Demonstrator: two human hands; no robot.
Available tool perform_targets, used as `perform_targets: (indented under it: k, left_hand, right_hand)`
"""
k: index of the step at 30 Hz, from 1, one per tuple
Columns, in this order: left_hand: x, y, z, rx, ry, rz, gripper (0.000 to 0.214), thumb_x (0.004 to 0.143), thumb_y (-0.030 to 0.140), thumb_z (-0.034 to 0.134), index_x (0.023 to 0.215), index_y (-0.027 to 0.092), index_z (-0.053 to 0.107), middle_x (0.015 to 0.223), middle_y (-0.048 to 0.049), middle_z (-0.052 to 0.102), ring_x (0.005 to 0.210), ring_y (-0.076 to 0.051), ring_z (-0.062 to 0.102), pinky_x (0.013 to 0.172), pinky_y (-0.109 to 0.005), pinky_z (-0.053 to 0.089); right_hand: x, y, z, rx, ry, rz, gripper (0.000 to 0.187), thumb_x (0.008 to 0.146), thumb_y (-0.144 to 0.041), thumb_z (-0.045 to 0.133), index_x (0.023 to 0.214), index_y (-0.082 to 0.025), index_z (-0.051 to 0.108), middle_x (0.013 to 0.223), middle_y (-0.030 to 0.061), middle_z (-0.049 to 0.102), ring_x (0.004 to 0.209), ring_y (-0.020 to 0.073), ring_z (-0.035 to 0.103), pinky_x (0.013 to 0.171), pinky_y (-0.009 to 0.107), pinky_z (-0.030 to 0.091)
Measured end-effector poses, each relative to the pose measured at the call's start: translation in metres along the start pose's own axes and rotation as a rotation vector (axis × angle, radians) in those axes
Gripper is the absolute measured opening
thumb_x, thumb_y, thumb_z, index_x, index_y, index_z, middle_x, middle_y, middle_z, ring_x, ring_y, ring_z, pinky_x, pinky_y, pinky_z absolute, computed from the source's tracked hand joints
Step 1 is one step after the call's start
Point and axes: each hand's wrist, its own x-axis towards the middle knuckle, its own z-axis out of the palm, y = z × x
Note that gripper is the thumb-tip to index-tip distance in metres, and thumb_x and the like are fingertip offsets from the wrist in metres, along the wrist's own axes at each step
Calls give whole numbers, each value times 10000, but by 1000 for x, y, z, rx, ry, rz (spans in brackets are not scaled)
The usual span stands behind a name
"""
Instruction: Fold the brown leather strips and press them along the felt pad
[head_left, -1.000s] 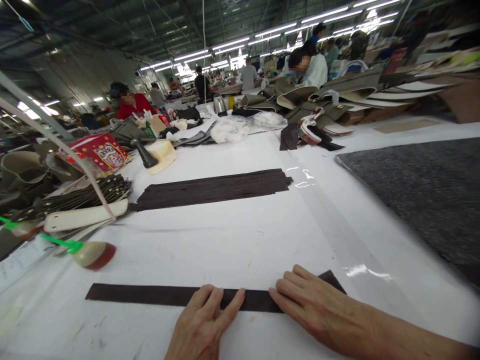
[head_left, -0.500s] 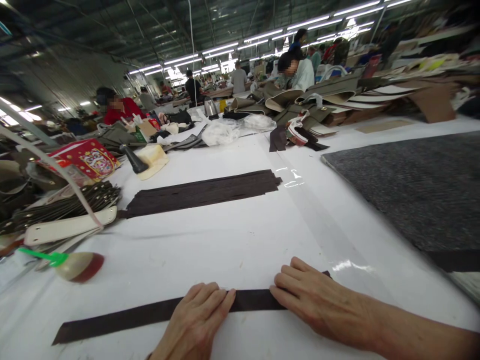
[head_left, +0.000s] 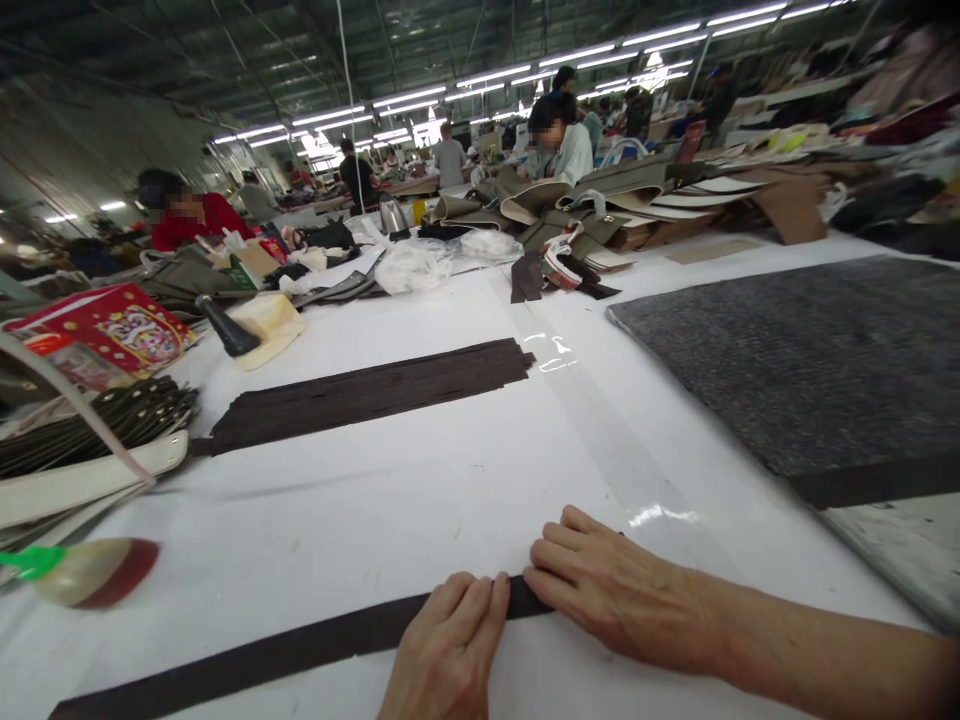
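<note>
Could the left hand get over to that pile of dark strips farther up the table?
Probably yes: only bare white table lies between the left hand and the pile of dark strips, though it would mean leaning forward.

I get one head cam, worn by the person, facing fwd & down along the white plastic-covered worktable (head_left: 420, 490). Left hand (head_left: 450, 650) & right hand (head_left: 611, 590) sit v. close at the near edge; grey felt mat (head_left: 787, 350) to the right.

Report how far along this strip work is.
Looks done: a batch of dark strips lies side by side farther back on the white table. In hand: left hand and right hand press one single strip flat. Left: cannot tell how many remain.
</note>
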Motion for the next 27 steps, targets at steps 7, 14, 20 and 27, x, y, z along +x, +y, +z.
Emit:
perform_targets:
  k: [7, 14, 20, 27]
  left_hand:
    - [-6, -1, 4, 105, -94, 22, 446, 925, 43, 297, 1323, 84, 493, 1023, -95, 625, 903, -196, 574, 805, -282, 535]
    - [0, 5, 6, 228, -95, 32, 490, 908, 29, 306, 1350, 142, 485, 915, -64, 594, 819, -192, 561, 736, -289, 525]
    - [3, 10, 7, 238, -108, -10, 509, 889, 12, 329, 1350, 161, 486, 870, -65, 569, 771, -188, 541, 684, -303, 508]
    - [1, 4, 9, 158, -37, 19, 404, 939, 84, 357, 1293, 145, 541, 1098, -116, 588, 1015, -224, 552, 835, -319, 481]
  right_hand:
    - [-17, 13, -14, -65, -9, -29, 198, 956, -87, 425, 787, -158, 500, 777, 16, 487, 700, 161, 391, 668, 320, 260]
    - [-33, 18, -12, -83, -8, -41, 189, 971, -93, 387, 874, -140, 543, 793, 22, 489, 723, 167, 389, 680, 331, 263]
    - [-42, 18, -11, -56, 15, -14, 208, 966, -77, 370, 882, -130, 554, 816, 39, 506, 751, 171, 402, 728, 338, 294]
    - [-39, 17, -8, 126, 24, 128, 202, 933, -50, 384, 960, -142, 561, 852, 42, 542, 804, 173, 450, 765, 332, 312]
